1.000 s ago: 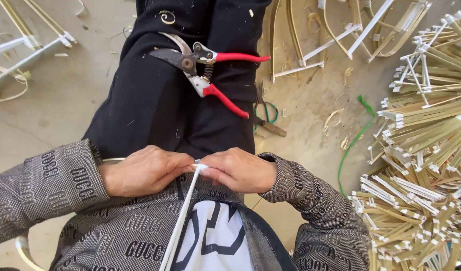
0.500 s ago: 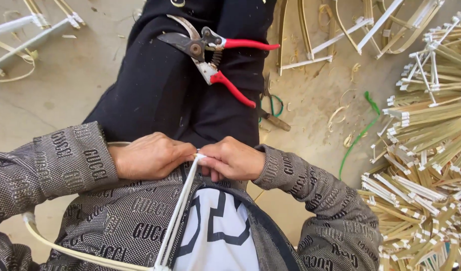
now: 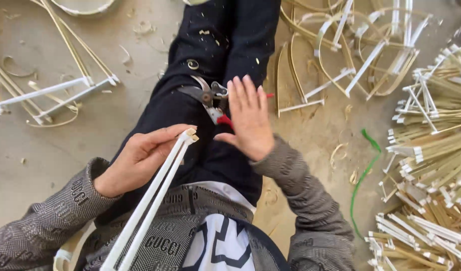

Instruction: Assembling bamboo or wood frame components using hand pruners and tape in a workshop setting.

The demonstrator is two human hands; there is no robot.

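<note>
The left hand [image 3: 140, 158] pinches a pair of white-wrapped strips [image 3: 152, 198] near their top end, and the strips run down toward the lower edge of the view. The right hand [image 3: 249, 118] is spread flat, fingers apart, over red-handled pruning shears [image 3: 210, 100] that lie on the black-trousered lap [image 3: 230, 40]. Taped bamboo sticks [image 3: 431, 165] are heaped on the floor at right, beside a green cord [image 3: 363, 175].

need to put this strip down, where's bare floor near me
Bare floor lies left of the legs, between them and the taped frames. A narrower gap lies right of the right hand. Far right is crowded with stick piles.
</note>
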